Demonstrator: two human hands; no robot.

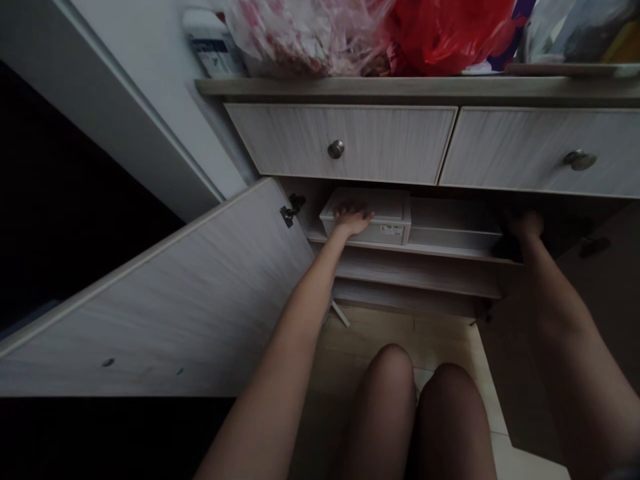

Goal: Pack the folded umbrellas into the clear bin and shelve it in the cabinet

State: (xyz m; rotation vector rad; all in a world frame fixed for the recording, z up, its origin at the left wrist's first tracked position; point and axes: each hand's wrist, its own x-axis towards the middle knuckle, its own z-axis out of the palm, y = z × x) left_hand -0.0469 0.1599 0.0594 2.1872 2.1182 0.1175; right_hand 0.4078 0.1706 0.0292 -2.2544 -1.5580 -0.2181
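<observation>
My left hand [353, 221] lies with spread fingers on the lid of a white box [387, 204], which has a small colourful label on its front. The box sits at the left of the cabinet's upper shelf [427, 251]. To its right is a lower, flat-topped pale box or block [453, 238]. In deep shadow at the shelf's right end is my right hand [528, 225], close to a dark object [506, 248] whose kind I cannot make out. Darkness hides most of the right fingers and anything in them.
A cabinet door [200, 300] stands swung out on the left, another door [520, 373] on the right. Two drawers with round knobs [336, 149] are closed above. A white bottle [213, 43], a clear bag [310, 33] and a red bag [445, 33] crowd the top.
</observation>
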